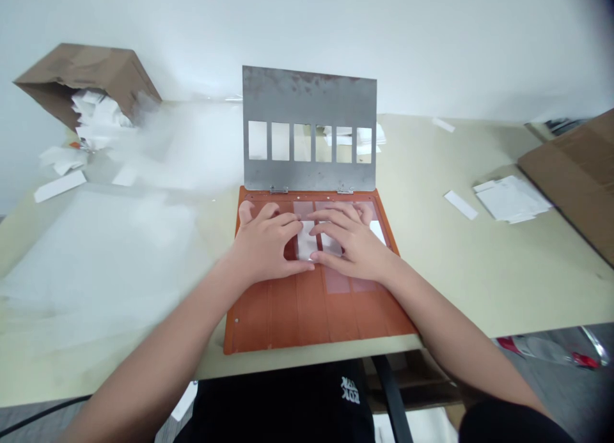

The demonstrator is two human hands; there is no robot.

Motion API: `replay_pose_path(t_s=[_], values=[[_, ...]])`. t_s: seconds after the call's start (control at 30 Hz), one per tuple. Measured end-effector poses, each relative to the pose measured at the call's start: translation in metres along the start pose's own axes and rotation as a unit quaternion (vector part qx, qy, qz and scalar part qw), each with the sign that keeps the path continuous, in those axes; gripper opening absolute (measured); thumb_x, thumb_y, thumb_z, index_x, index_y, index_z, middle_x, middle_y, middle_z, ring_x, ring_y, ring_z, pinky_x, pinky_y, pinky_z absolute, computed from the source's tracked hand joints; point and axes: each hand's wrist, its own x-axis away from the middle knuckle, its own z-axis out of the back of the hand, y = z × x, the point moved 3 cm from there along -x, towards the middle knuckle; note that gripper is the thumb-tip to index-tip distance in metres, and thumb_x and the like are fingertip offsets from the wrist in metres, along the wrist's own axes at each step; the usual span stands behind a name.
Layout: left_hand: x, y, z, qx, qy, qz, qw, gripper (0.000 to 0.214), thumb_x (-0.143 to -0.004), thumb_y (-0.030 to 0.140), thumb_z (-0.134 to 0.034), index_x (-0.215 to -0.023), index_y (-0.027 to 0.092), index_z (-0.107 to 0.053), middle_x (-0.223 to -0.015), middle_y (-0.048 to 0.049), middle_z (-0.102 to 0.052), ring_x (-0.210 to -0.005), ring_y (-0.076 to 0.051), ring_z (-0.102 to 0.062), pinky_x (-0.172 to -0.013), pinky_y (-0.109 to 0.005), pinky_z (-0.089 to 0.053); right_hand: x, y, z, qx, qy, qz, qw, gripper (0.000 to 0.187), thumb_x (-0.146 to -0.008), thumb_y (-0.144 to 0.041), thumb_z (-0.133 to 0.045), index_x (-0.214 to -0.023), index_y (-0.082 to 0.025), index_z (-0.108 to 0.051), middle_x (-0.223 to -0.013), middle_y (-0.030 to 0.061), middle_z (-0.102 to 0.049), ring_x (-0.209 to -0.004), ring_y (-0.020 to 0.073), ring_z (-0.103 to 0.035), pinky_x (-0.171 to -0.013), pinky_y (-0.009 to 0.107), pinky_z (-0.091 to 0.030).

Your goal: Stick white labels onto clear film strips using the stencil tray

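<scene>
The left hand point(263, 243) and right hand point(354, 243) lie flat, fingers spread and not pinching, pressing white strips point(306, 240) onto the orange tray point(288, 315). Strips run lengthwise toward the hinges point(279, 190), with the steel plate point(307, 94) flipped up out of the way.

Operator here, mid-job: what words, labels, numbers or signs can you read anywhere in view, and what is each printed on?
The only print is white lettering on the black shirt, too blurred to quote. The brown cardboard box and the hinged grey metal plate show nothing readable.
</scene>
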Motion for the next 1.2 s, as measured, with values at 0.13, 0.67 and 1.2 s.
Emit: replay_pose_path(t_s=[0.13, 0.67, 1.2], values=[[0.0002, -0.0009, -0.0006, 0.002, 0.006, 0.001, 1.000, 0.049, -0.078, 0.064, -0.066, -0.104, 0.022, -0.068, -0.125, -0.0048, -0.066, -0.115, -0.034, -0.051, -0.097, -0.067, -0.024, 0.0005, 0.0036, -0.0022, -0.001, 0.018, -0.005, 1.000, 0.026, -0.097, -0.047, -0.053, -0.104, -0.023, -0.063, -0.127, 0.0016, -0.064, -0.124, 0.0255, -0.048, -0.102, 0.048, -0.018], [-0.0017, -0.0025, -0.0024, -0.002, 0.000, 0.004, 1.000, 0.041, -0.085, 0.058, -0.061, -0.104, 0.022, -0.068, -0.121, -0.0074, -0.067, -0.114, -0.033, -0.051, -0.102, -0.062, -0.023, -0.0003, 0.0054, -0.0055, 0.036, 0.030, 0.006, 0.999, 0.033, -0.097, -0.047, -0.053, -0.114, -0.022, -0.066, -0.122, 0.0060, -0.067, -0.120, 0.0284, -0.052, -0.100, 0.049, -0.019], [-0.0032, -0.0025, -0.0029, 0.002, -0.006, 0.004, 1.000, 0.039, -0.085, 0.053, -0.061, -0.106, 0.021, -0.069, -0.123, -0.0080, -0.067, -0.113, -0.033, -0.051, -0.096, -0.056, -0.030, -0.0016, 0.0089, -0.0096, 0.066, 0.010, -0.004, 0.998, 0.028, -0.099, -0.043, -0.054, -0.115, -0.024, -0.067, -0.120, 0.0007, -0.069, -0.122, 0.0266, -0.051, -0.099, 0.050, -0.016]])
